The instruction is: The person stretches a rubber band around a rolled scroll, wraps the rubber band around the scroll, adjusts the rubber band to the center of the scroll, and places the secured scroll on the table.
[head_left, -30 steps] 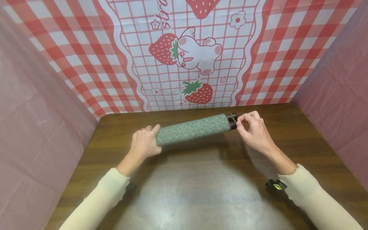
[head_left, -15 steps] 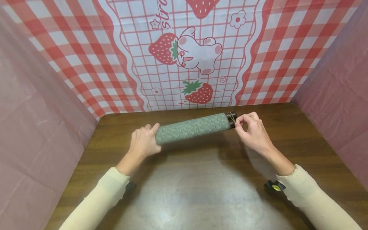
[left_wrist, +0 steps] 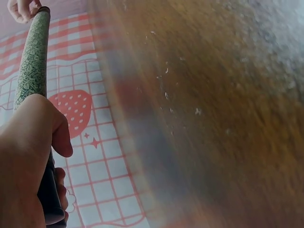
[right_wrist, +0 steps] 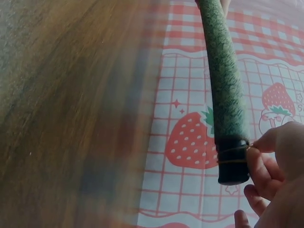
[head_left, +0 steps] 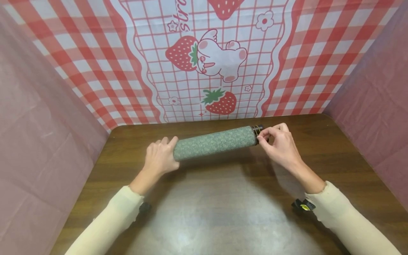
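Note:
A rolled scroll (head_left: 213, 143) in green patterned fabric is held slightly tilted above the table, its right end farther back. My left hand (head_left: 160, 156) grips its left end; in the left wrist view the fingers curl round the dark roller end (left_wrist: 49, 194). At the other end, dark roller ends (right_wrist: 232, 173) stick out of the fabric, with a thin yellowish rubber band (right_wrist: 232, 161) looped round them. My right hand (head_left: 282, 146) pinches that band between thumb and index finger, right beside the fabric's edge. Its other fingers are loosely bent.
The brown wooden table (head_left: 204, 205) spreads below both hands. A red-and-white strawberry-print cloth (head_left: 220, 81) hangs behind its back edge, and pink cloths (head_left: 35, 141) hang at both sides.
The right fingers have shifted slightly left, toward the fabric. The band, earlier slanting out to the fingertips, now lies straighter round the roller ends. The left hand keeps its grip.

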`<state>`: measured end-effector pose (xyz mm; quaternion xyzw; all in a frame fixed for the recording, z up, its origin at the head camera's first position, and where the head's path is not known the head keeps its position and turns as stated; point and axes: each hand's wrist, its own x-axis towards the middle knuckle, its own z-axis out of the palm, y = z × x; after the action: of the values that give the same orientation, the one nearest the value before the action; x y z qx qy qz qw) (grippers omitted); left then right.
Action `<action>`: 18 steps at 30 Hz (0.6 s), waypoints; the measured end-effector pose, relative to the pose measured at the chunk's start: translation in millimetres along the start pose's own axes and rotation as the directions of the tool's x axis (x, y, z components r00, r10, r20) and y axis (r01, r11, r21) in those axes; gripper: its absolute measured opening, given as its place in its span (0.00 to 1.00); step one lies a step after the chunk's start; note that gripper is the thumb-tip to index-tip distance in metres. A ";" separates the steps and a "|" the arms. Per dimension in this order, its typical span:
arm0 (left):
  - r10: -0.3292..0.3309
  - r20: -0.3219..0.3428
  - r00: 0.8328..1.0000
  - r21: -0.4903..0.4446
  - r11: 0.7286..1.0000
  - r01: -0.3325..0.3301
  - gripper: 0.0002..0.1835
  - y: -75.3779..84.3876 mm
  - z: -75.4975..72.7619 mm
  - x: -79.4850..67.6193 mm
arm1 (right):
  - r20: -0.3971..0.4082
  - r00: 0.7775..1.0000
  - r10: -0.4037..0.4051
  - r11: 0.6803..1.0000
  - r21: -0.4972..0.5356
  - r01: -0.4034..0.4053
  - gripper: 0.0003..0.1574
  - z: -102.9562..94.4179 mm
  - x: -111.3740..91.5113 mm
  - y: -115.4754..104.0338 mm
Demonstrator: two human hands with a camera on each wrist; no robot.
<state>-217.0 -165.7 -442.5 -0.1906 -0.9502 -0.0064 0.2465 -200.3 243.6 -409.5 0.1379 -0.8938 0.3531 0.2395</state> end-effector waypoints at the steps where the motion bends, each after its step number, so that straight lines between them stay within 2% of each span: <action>1: 0.007 -0.012 1.000 0.004 1.000 -0.007 0.36 -0.4 -0.2 -0.3 | -0.009 1.000 -0.009 1.000 -0.004 0.009 0.03 0.1 0.0 0.4; 5: 0.027 -0.041 0.999 0.030 0.999 -0.026 0.36 -3.1 0.7 -1.4 | -0.066 0.998 -0.013 1.000 -0.017 0.012 0.04 -2.0 1.6 1.5; 7: 0.021 -0.033 0.999 0.040 0.999 -0.020 0.36 -5.1 2.1 -2.8 | -0.081 0.997 0.004 0.999 -0.034 -0.006 0.04 -3.1 2.6 2.1; 12: -0.001 -0.004 1.000 0.039 0.999 0.001 0.39 -9.6 5.5 -6.8 | -0.032 0.998 0.051 0.995 -0.090 -0.054 0.05 -1.5 1.6 5.7; 18: 0.040 -0.062 0.997 0.041 0.998 -0.038 0.38 -9.5 6.3 -5.7 | -0.002 0.999 0.054 0.993 -0.104 -0.054 0.08 5.2 -1.7 8.9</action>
<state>-218.8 -175.9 -449.9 -0.2039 -0.9379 0.0115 0.2803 -204.3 246.4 -418.8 0.1012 -0.9145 0.3124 0.2365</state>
